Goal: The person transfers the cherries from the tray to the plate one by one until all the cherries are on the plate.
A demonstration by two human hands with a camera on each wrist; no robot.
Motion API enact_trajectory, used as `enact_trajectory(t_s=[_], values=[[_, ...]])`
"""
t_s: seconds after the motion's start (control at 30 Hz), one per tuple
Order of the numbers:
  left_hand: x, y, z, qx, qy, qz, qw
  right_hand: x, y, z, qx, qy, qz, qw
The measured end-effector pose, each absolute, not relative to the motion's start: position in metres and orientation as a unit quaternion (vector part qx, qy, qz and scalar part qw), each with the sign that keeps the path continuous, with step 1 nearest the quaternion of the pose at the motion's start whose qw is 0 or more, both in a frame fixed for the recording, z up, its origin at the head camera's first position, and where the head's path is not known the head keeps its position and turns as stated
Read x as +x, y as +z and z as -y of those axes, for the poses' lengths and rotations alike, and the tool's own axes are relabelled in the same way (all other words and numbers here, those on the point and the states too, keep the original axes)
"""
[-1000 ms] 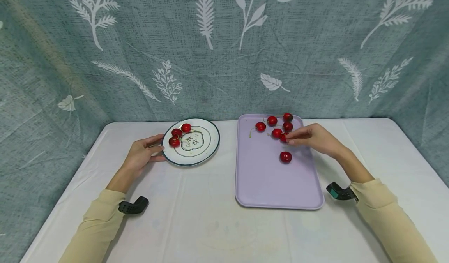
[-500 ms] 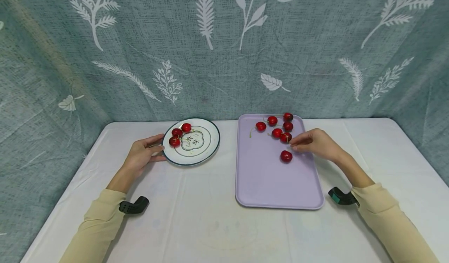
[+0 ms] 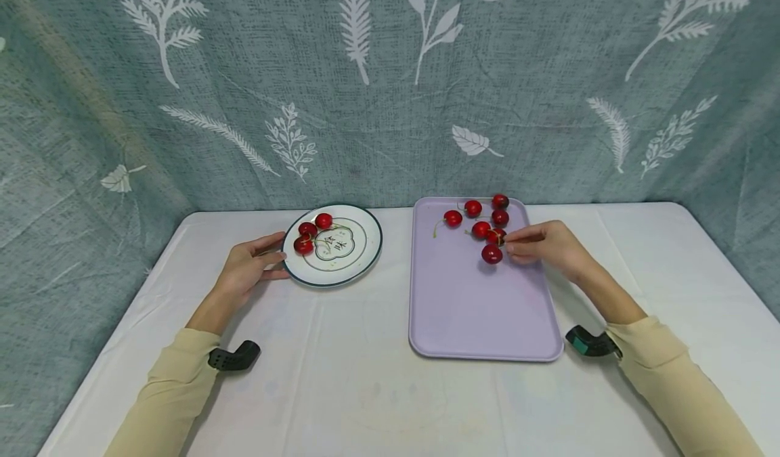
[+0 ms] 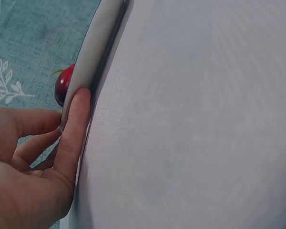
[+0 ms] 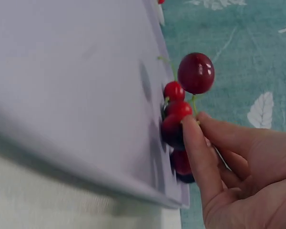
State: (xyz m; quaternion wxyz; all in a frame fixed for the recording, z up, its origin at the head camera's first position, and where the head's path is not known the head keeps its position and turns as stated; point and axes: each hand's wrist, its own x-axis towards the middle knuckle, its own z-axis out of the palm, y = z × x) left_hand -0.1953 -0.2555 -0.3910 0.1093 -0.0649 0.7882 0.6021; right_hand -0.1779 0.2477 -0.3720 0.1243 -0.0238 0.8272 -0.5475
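My right hand (image 3: pixel 551 248) pinches the thin green stem of a dark red cherry (image 3: pixel 491 254) between thumb and fingertips. In the right wrist view this cherry (image 5: pixel 196 73) stands out beyond the fingertips, apart from the tray surface. Beside it, more cherries (image 3: pixel 481 229) with stems lie on the lilac tray (image 3: pixel 481 315), clustered toward its far end. My left hand (image 3: pixel 244 267) holds the left rim of a white plate (image 3: pixel 359 260) with a dark edge. The left wrist view shows one finger (image 4: pixel 75 129) along the plate's outer side. On the plate sit three cherries (image 3: pixel 303 244).
A white cloth (image 3: pixel 341 369) covers the table under plate and tray. Behind it hangs a green-grey curtain (image 3: pixel 390 132) with white leaf prints. Black wrist devices (image 3: pixel 234 357) are worn at both cuffs.
The right hand drew back slightly from the clustered cherries and took the nearer cherry by its stem. That cherry has lifted and shifted toward the cluster. The left hand and plate stay put.
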Motion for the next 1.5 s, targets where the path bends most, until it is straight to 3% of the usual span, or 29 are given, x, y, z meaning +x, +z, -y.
enact_trajectory(t_s=[0.5, 1.5], values=[[-0.196, -0.392, 0.256, -0.06, 0.602, -0.789, 0.106, -0.184, -0.368, -0.209, -0.008, -0.667, -0.737, 0.106], [-0.196, -0.391, 0.258, -0.05, 0.607, -0.784, 0.118, -0.22, -0.362, -0.114, -0.008, -0.725, -0.669, 0.16]])
